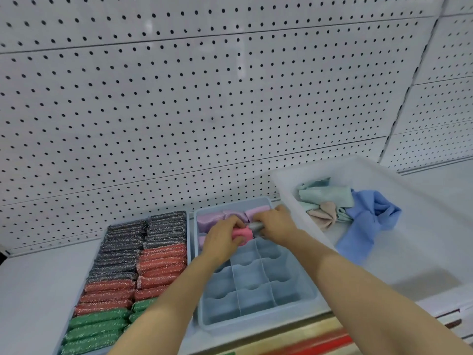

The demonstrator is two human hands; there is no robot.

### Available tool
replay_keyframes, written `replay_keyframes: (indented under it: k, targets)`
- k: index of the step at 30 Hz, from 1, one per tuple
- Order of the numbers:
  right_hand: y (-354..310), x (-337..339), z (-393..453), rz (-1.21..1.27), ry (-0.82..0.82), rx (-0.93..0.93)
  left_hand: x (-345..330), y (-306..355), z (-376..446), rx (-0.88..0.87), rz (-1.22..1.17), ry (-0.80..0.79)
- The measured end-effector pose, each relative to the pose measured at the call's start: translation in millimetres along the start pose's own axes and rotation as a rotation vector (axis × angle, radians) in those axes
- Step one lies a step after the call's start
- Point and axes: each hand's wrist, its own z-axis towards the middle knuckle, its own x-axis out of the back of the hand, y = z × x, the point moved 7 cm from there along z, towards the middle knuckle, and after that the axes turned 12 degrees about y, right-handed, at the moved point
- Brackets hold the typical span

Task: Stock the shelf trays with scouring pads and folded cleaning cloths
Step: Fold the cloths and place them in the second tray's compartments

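Observation:
A blue divided tray (258,316) sits on the shelf, its back cells holding folded lilac and pink cloths (212,218). My left hand (222,239) grips a folded pink cloth (244,233) over the tray's second row. My right hand (275,225) is shut on a grey cloth (255,226) right beside it. The two hands touch over those cells. To the left, a tray of scouring pads (122,272) is packed with black, red and green rows.
A white plastic bin (286,180) stands at the right with loose mint, beige and blue cloths (368,213) inside. White pegboard (204,98) backs the shelf. A red-striped shelf edge (307,347) runs along the front. Bare shelf lies far left.

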Motion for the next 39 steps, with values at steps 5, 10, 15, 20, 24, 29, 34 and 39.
replay_keyframes:
  k: [5, 10, 15, 20, 24, 29, 34, 39]
  targets:
    - [-11.6, 8.1, -0.9, -0.089, -0.008, 0.116, -1.4, 10.7, 6.3, -0.049, 0.093, -0.009]
    - [-12.7, 18.4, 2.6, -0.251, -0.047, 0.193, -2.6, 24.0, 12.8, -0.031, 0.200, -0.025]
    - [-1.7, 4.9, 12.8, -0.299, -0.129, 0.097, -1.3, 26.1, 13.0, 0.009, 0.211, -0.041]
    - [-0.8, -12.9, 11.5, -0.382, -0.237, 0.035, 0.4, 30.1, 15.4, 0.015, 0.229, -0.046]
    - [1.0, -16.8, 10.9, -0.337, -0.268, 0.006, 1.9, 33.9, 16.3, -0.019, 0.262, -0.056]
    - [-9.3, 26.5, 0.2, -0.147, -0.042, 0.068, 20.0, 47.3, 26.0, -0.066, 0.191, -0.027]
    - [11.8, 96.1, -13.5, -0.261, 0.218, 0.037, 44.0, 91.8, 48.6, -0.184, 0.201, 0.055]
    - [69.8, 146.9, -41.2, -0.292, 0.212, -0.124, 29.7, 157.4, 62.4, -0.290, 0.228, -0.029]
